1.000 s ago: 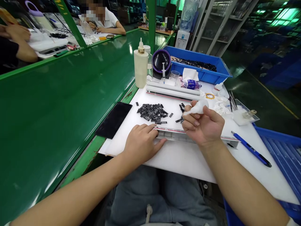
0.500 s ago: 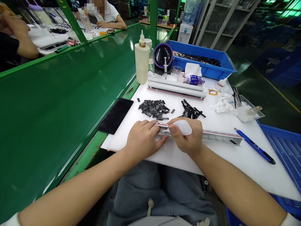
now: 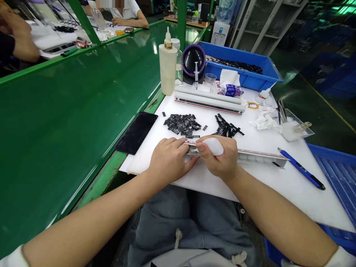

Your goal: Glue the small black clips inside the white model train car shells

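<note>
My left hand (image 3: 168, 159) clasps white rail (image 3: 261, 157); right hand (image 3: 226, 157) grips white squeeze bottle (image 3: 214, 146) at it. Black tabs (image 3: 182, 124) loose beyond fingers; can't tell how much is done.

- Opens between the chip pile (image 3: 182, 124) and strip heap (image 3: 227, 129) — narrow, one loose chip (image 3: 205, 128) inside.
- Widens right of the heap, up to crumpled tissue (image 3: 265, 120).
- Meets the far white rail (image 3: 208, 101) beyond both piles, the blue bin (image 3: 241, 70) behind.
- Is blocked at the near white rail's (image 3: 260, 157) left part by left hand (image 3: 169, 161) and right hand (image 3: 224, 157).
- Tightens at the rail's right end — blue pen (image 3: 302, 168) close by.
</note>
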The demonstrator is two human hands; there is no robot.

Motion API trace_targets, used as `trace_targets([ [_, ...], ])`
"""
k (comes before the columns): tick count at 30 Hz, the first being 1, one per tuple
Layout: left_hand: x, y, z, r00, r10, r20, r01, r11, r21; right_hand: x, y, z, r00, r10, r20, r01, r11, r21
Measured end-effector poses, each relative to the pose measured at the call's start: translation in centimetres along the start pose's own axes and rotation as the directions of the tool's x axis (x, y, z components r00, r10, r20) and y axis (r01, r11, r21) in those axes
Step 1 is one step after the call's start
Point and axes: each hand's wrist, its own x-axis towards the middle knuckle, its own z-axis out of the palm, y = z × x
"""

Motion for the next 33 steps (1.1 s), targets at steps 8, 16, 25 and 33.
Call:
trace_targets([
  [8,0.05,0.01,0.10,1.000,0.007,-0.016,-0.007,1.000,0.003,-0.10,-0.05,0.05,1.000,-0.001,0.000,0.001,1.000,0.022],
  [16,0.08,0.04,0.04,1.000,0.002,0.002,-0.002,1.000,0.004,-0.15,0.04,0.09,1.000,0.016,0.001,-0.016,1.000,0.024],
  [25,0.15,-0.08,0.07,1.000,0.004,-0.001,-0.004,1.000,-0.015,-0.25,0.21,0.14,1.000,0.026,0.009,-0.027,0.998,0.051],
  [33,0.23,-0.04,0.10,1.000,0.001,-0.009,-0.001,1.000,-0.017,-0.27,0.26,0.03,0.999,0.035,0.018,-0.036,0.999,0.040],
])
